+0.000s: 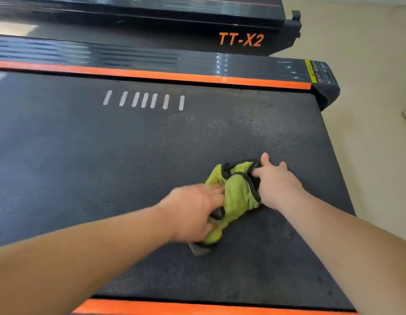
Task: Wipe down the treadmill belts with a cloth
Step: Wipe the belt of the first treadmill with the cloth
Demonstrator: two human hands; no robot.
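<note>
A green cloth (236, 194) with black trim lies bunched on the dark treadmill belt (129, 155), right of its middle. My left hand (193, 212) grips the cloth's near-left end, fingers curled over it and thumb beneath. My right hand (275, 183) rests on the cloth's far-right edge with fingers stretched out on the belt and the thumb laid over the black trim. A grey corner (199, 250) sticks out from under the cloth by my left hand. The belt near the cloth looks dusty and mottled.
Orange side rails run along the belt's far edge (174, 76) and near edge (174, 309). A second black treadmill marked TT-X2 (240, 39) stands just beyond. Beige floor (368, 133) lies to the right, past the belt's end.
</note>
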